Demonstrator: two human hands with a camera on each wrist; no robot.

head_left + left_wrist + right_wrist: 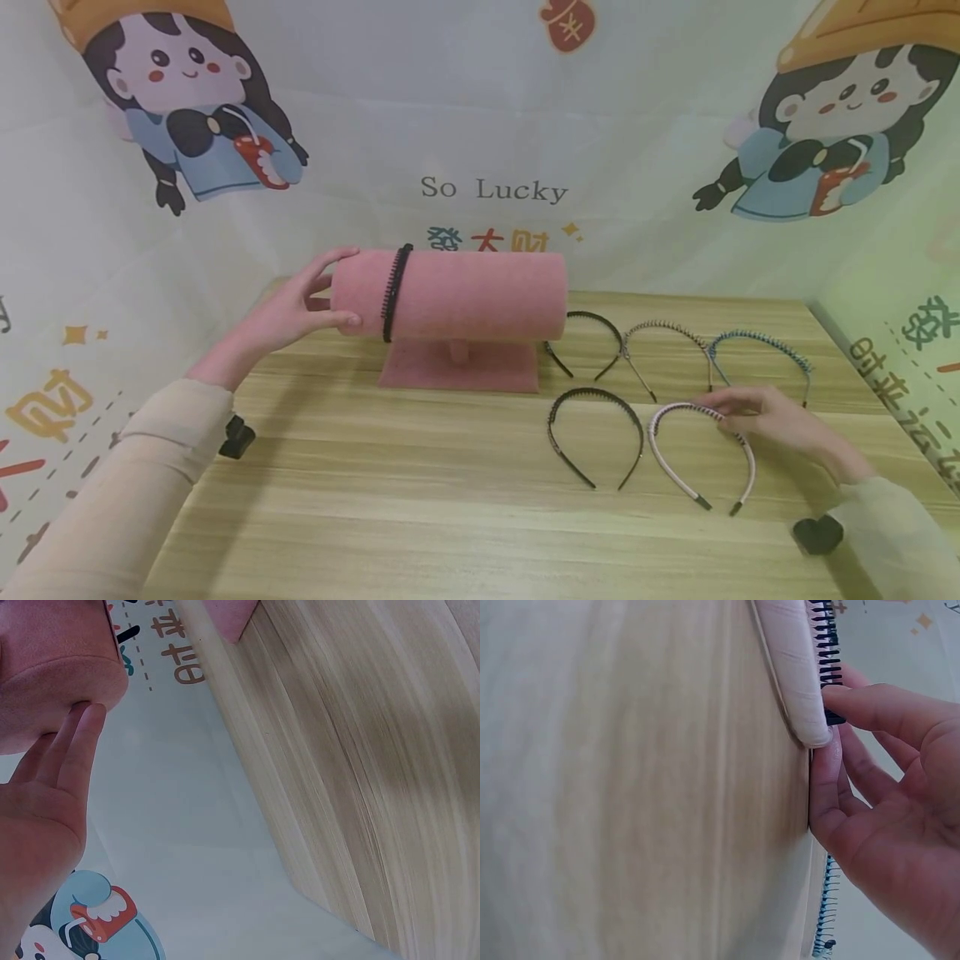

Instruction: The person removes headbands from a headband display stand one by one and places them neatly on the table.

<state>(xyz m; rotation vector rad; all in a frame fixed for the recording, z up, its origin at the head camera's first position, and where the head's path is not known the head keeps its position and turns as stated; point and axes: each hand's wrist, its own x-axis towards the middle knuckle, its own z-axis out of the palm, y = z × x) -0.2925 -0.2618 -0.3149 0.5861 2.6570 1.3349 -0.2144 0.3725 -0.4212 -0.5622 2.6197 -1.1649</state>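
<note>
My left hand (296, 307) grips the left end of a pink roll-shaped display stand (480, 293), thumb low on its front and a finger over the top. In the left wrist view, several fingers (81, 742) lie nearly straight against the round end. A black toothed headband (393, 292) sits around the roll near that hand. Over at the right, my right hand (776, 423) pinches a pale pink headband (791, 660) with black inner teeth. The thumb presses by the teeth, and fingers lie behind the band, close over the wooden table (450, 492).
Left of the pale pink headband lies a black headband (592, 392). Behind them are another black headband (596, 317), a beige one (663, 325) and a blue one (757, 336). A printed cloth (360, 150) hangs around the table.
</note>
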